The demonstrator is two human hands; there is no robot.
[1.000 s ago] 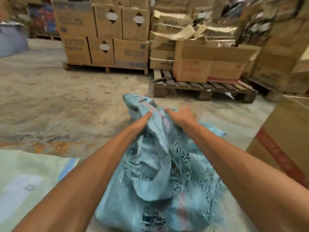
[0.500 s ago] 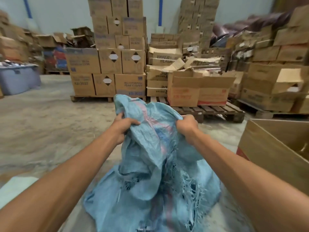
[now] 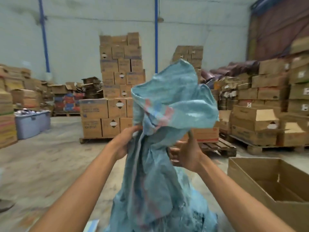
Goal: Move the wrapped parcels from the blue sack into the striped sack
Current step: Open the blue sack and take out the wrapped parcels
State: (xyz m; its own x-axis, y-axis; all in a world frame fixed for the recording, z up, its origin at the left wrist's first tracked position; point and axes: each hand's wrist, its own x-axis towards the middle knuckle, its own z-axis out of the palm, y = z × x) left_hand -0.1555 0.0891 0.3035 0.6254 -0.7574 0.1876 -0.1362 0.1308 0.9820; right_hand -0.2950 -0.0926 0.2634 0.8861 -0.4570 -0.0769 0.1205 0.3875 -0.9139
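A pale wall [image 3: 83,30] with blue pipes [image 3: 43,36] closes the far side of the room. In front of it, brown cartons [image 3: 117,69] stand stacked on wooden pallets [image 3: 217,148] across a bare concrete floor [image 3: 41,164]. More cartons are piled along both sides.

The blue sack [image 3: 155,181] is in the middle of the view, held up off the floor in front of the person. Its frayed lower part hangs down between the forearms to the bottom edge. Its upper part is bunched and rises above both hands, with the top folding over towards the right.

An open cardboard box [image 3: 242,180] sits on the floor just to the right of the sack, under the right forearm. A grey lidded tub [image 3: 31,126] stands well away at the left.

The left hand [image 3: 123,143] grips the left edge of the sack at its gathered neck. Its fingers are wrapped into the cloth and mostly hidden behind it.

The right hand [image 3: 187,156] is against the right side of the same neck. Its fingers [image 3: 173,159] are curled beside the fabric, and its thumb [image 3: 190,136] is raised up to the overhanging fold. I cannot tell whether these fingers actually hold cloth.
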